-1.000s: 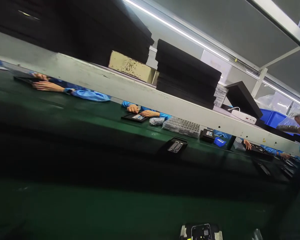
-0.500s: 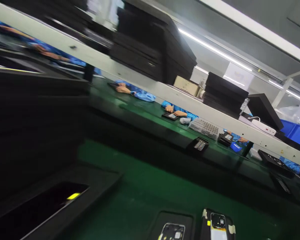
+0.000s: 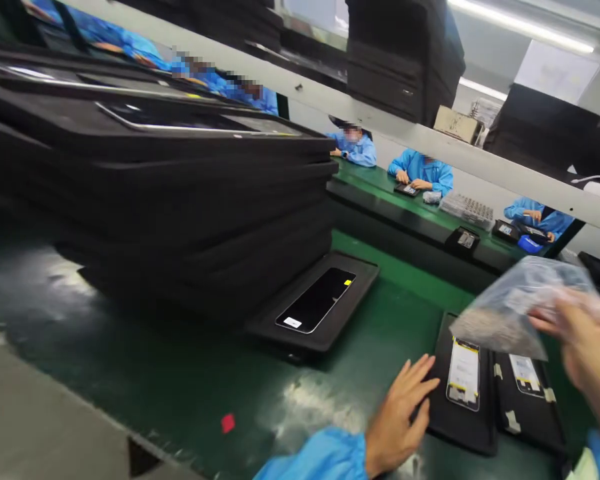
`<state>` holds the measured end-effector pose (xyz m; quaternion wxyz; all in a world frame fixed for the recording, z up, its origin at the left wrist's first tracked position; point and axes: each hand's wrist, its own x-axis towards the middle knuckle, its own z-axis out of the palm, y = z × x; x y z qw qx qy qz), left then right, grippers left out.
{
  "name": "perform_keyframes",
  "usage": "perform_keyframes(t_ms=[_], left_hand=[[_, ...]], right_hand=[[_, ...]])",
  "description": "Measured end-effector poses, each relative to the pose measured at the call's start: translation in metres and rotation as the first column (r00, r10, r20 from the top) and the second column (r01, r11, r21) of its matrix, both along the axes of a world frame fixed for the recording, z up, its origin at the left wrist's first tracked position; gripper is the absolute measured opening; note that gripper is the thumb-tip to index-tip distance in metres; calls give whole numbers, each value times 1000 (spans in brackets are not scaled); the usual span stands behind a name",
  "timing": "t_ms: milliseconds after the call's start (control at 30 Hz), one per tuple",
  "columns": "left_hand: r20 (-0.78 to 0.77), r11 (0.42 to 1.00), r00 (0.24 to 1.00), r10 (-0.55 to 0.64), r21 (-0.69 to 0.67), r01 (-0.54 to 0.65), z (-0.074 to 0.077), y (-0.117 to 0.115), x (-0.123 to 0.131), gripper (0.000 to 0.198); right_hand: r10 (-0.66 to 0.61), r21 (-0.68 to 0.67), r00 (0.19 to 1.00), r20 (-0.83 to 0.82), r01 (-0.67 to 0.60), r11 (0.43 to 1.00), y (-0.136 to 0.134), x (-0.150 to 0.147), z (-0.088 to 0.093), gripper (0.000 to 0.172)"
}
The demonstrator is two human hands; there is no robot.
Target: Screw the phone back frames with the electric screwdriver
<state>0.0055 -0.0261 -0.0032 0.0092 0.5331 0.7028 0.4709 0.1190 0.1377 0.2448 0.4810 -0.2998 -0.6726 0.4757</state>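
Observation:
My right hand (image 3: 583, 333) grips a clear plastic bag (image 3: 500, 320) with small brownish pieces at its bottom, too blurred to name. The bag hangs over the far ends of two black trays. In the nearer black tray (image 3: 447, 423) lies an opened phone (image 3: 464, 373) with a white battery showing. A second opened phone (image 3: 526, 375) sits in the taped black tray (image 3: 530, 427) beside it, partly hidden by the bag. My left hand (image 3: 403, 413) has its fingers spread, at the left edge of the nearer tray, and holds nothing.
A tall stack of black trays (image 3: 180, 200) rises at the left. By its foot a tray (image 3: 365, 273) carries a dark phone screen (image 3: 316, 300). A red scrap (image 3: 228, 423) lies on the green bench (image 3: 180, 387). Across a gap, people in blue work at another green bench.
The view has swung left and down. Both my hands have come into view, the right with the bag. The tray stack and the phones now show more fully.

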Motion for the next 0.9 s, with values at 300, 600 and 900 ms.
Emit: perform_keyframes(t_ms=[300,600,900], left_hand=[[525,931,791,315,-12,-364,24,-76,-58,52],[474,910,796,376,-28,-413,79,-36,-80,60],[909,960,418,-8,123,-251,72,-16,-113,34]], right_hand=[[299,-269,953,50,-276,923,-87,-118,-147,45],[531,-371,740,412,-396,840,-66,-103,-158,54],[429,-483,903,11,-371,793,-62,-151,-175,15]])
